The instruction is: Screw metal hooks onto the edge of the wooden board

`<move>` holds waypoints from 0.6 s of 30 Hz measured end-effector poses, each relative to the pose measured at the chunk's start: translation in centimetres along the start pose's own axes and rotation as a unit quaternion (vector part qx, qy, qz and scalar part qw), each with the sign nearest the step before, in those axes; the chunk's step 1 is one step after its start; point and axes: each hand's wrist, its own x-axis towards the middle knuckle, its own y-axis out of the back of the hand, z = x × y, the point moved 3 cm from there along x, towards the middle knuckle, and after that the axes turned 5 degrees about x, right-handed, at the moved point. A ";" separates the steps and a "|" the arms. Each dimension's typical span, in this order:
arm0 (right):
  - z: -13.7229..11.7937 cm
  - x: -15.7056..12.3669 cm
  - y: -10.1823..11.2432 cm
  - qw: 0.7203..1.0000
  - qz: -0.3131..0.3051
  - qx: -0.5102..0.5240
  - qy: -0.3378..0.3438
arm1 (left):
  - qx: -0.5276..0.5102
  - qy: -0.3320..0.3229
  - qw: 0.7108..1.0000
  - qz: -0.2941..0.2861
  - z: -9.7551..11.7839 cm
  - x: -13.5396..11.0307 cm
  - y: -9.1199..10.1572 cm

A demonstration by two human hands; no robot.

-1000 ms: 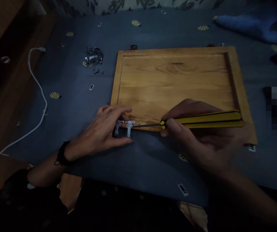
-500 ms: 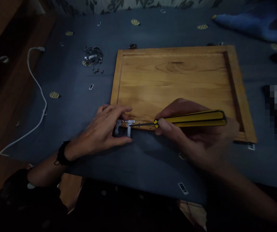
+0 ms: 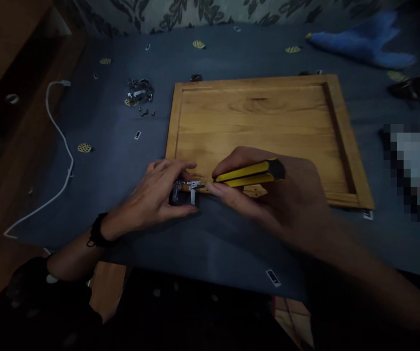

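Near the front left corner of the framed wooden panel (image 3: 231,114), my left hand (image 3: 154,192) grips a silver metal hinge (image 3: 193,194), thumb below it and fingers above. The hinge sits at the panel's front edge, its arm sticking out toward me. My right hand (image 3: 279,195) is closed around a yellow and black screwdriver (image 3: 246,174), held low and slanted. The short visible part of its shaft points left at the hinge. Whether the tip is seated in a screw I cannot tell. My right hand covers part of the panel's front edge.
More metal hinges (image 3: 139,91) lie in a heap at the back left, with several small screws (image 3: 147,112) in front. A white cable (image 3: 60,129) runs down the left side. A blue plush toy (image 3: 359,41) lies at the back right, above a dark object (image 3: 410,89).
My right hand and the screwdriver have moved left, closer to the hinge, and the handle is now angled more toward the camera. My left hand stays on the hinge. The view has shifted slightly.
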 end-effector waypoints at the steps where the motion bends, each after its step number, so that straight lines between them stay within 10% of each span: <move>1: -0.1 0.3 0.0 1.000 -0.013 -0.011 0.014 | 0.000 -0.002 1.000 0.000 -0.1 0.0 -0.1; 12: 0.3 1.3 -1.0 0.997 -0.017 -0.050 0.064 | -0.225 -0.029 0.962 0.149 2.5 1.1 5.3; 18: 0.6 1.5 -2.0 0.997 0.032 0.016 0.065 | -0.138 -0.072 0.972 0.178 5.3 2.8 6.1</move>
